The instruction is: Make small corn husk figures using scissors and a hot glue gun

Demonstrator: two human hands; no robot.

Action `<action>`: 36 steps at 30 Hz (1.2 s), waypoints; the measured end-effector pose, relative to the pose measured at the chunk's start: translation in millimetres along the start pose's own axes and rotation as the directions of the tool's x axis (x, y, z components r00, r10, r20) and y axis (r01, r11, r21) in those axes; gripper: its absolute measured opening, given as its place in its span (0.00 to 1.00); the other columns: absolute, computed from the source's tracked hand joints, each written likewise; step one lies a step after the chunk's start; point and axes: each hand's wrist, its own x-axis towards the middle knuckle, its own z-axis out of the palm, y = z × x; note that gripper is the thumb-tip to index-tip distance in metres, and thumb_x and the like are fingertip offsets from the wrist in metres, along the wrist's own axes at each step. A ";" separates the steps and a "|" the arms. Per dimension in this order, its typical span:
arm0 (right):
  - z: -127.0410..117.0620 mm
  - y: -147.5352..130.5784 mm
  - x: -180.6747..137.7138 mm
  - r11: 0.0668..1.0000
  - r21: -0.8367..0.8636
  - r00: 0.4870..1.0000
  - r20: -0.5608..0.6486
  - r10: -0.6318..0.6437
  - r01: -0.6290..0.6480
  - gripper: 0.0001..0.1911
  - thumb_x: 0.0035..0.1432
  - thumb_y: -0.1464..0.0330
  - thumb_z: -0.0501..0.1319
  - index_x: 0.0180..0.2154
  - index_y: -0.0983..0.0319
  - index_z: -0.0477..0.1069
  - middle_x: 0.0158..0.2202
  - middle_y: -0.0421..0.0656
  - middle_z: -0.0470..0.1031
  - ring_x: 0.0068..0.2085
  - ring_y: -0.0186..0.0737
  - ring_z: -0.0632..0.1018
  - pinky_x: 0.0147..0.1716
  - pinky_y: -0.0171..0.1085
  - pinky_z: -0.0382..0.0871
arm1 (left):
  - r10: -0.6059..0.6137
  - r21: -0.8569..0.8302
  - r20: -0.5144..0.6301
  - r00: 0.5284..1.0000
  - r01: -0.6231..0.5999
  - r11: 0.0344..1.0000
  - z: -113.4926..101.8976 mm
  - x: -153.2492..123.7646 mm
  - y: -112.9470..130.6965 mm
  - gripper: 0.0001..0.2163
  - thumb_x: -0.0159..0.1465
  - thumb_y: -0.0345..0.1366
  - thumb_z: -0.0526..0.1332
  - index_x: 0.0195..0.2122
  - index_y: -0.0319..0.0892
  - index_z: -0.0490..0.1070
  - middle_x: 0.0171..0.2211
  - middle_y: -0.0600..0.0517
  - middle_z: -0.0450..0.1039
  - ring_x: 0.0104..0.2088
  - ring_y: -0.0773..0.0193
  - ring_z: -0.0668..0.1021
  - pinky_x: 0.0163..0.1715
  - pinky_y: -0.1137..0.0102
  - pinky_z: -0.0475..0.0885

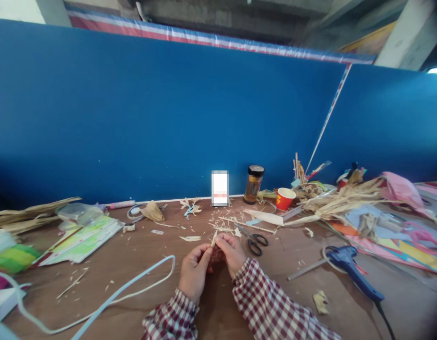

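Both my hands meet low in the middle of the brown table (161, 264). My left hand (194, 270) and my right hand (231, 254) are closed in a pinch on a small reddish-brown piece (216, 255) with a pale strip of dried husk (213, 238) sticking up from it. Checked red-and-white sleeves cover both wrists. Black-handled scissors (256, 243) lie just right of my right hand. Husk scraps (225, 225) are scattered just beyond my fingers.
A blue glue gun (349, 264) lies at the right, a pale cable (133, 288) loops at the left. At the back stand a jar (254, 183), a red paper cup (285, 198) and a heap of dried husks (338, 200). Papers (80, 241) lie left. A blue wall (204, 118) backs the table.
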 end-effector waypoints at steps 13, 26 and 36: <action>1.1 -1.4 -0.6 0.998 0.011 0.998 0.010 0.057 -0.057 0.14 0.42 0.60 0.62 0.20 0.63 0.63 0.15 0.34 0.62 0.17 0.28 0.65 0.17 0.30 0.57 | 0.075 0.056 0.045 0.996 -0.078 0.995 2.9 -6.5 8.4 0.12 0.53 0.43 0.60 0.33 0.39 0.70 0.20 0.55 0.68 0.19 0.70 0.67 0.17 0.77 0.64; -0.7 2.2 1.9 0.999 0.011 1.000 -0.002 0.031 -0.031 0.16 0.42 0.57 0.63 0.24 0.65 0.67 0.18 0.37 0.66 0.20 0.29 0.66 0.18 0.28 0.57 | -0.065 -0.134 -0.024 0.998 0.061 0.989 2.9 -1.0 4.1 0.14 0.49 0.42 0.63 0.31 0.38 0.70 0.19 0.56 0.68 0.18 0.72 0.68 0.15 0.79 0.62; 1.0 -1.3 -1.1 1.000 -0.009 0.999 -0.034 0.000 0.000 0.16 0.43 0.58 0.63 0.25 0.65 0.68 0.20 0.38 0.68 0.21 0.28 0.66 0.16 0.28 0.54 | -0.279 -0.345 0.008 0.960 0.265 0.901 3.8 -2.5 19.3 0.12 0.44 0.38 0.67 0.30 0.40 0.71 0.21 0.56 0.69 0.19 0.74 0.69 0.14 0.82 0.61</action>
